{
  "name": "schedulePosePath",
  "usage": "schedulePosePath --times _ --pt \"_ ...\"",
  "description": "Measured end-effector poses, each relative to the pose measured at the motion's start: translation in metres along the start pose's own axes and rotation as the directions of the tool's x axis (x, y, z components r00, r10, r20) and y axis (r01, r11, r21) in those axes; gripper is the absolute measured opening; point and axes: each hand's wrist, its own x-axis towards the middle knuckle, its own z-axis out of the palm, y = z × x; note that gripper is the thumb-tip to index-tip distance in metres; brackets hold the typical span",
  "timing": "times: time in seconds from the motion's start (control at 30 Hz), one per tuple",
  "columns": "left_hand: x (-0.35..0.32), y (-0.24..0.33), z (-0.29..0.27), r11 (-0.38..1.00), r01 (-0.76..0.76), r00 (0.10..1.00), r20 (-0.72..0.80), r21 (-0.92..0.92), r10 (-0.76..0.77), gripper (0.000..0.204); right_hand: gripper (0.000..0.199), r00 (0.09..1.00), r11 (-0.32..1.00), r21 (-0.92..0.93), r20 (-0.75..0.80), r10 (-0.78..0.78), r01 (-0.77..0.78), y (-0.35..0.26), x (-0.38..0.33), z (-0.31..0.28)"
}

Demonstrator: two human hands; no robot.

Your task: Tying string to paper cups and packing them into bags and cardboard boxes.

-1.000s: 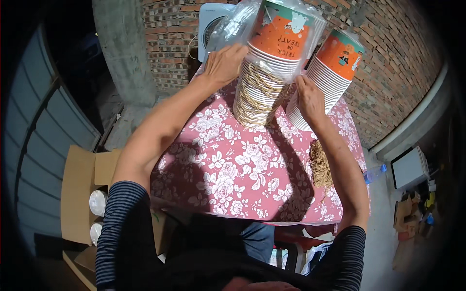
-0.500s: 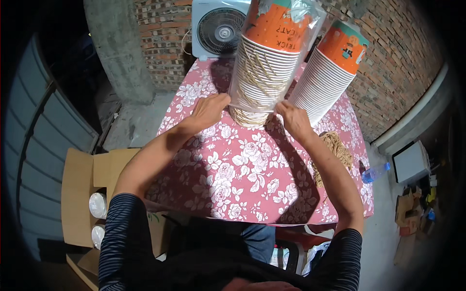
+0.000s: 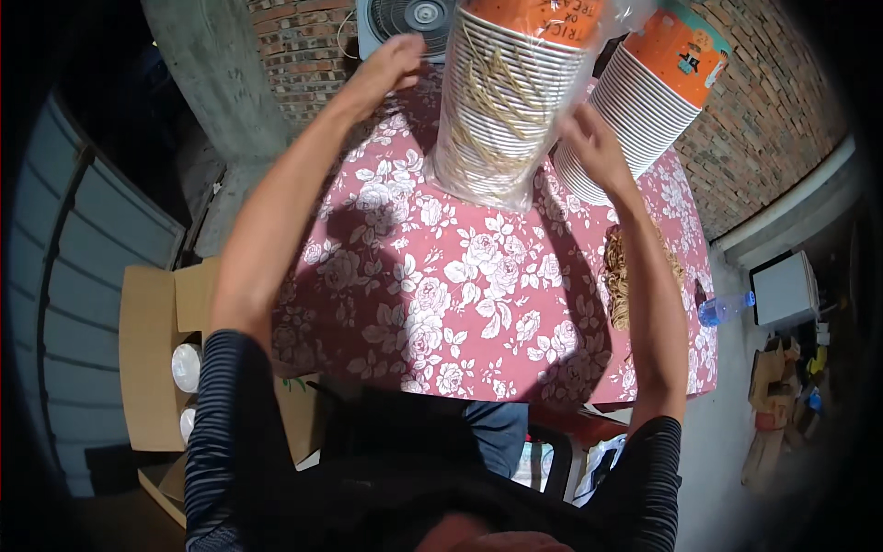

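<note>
A tall stack of orange and white paper cups (image 3: pixel 510 101) stands upside down on the table in a clear plastic bag (image 3: pixel 487 193). Tan twisted paper cords show inside the bag, against the cup rims. My left hand (image 3: pixel 391 66) is raised to the left of the stack, apart from it, fingers loosely bent and holding nothing. At the stack's right side is my right hand (image 3: pixel 593 147), thumb and fingers apart, close against the plastic; whether it touches is hard to tell. Behind that hand leans a second, unbagged cup stack (image 3: pixel 635 101).
A flowered pink tablecloth (image 3: pixel 487 294) covers the table. A bundle of tan cords (image 3: pixel 618 285) lies by my right forearm. At the back is a fan (image 3: pixel 418 18). An open cardboard box (image 3: pixel 147 359) with wrapped white things stands at left; a plastic bottle (image 3: pixel 727 308) lies at right.
Both hands have let go of the bag's lower edge and moved up along its sides. The bag now reaches down past the stack's bottom.
</note>
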Motion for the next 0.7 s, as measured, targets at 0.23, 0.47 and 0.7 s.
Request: schedulePosePath --times 0.23,0.47,0.7 --pt "0.011 -0.036 0.109 0.766 0.046 0.976 -0.136 -0.641 -0.172 0.076 0.088 0.82 0.602 0.775 -0.208 0.533 -0.195 0.031 0.01 0.102" --pt "-0.051 -0.092 0.114 0.751 0.101 0.943 -0.177 -0.653 -0.281 0.076 0.093 0.715 0.443 0.855 -0.131 0.687 -0.269 -0.036 -0.032 0.117" --pt "-0.185 0.074 0.129 0.697 0.218 0.962 0.031 -0.683 -0.27 0.094 0.074 0.651 0.322 0.848 0.036 0.758 -0.421 -0.135 -0.115 0.076"
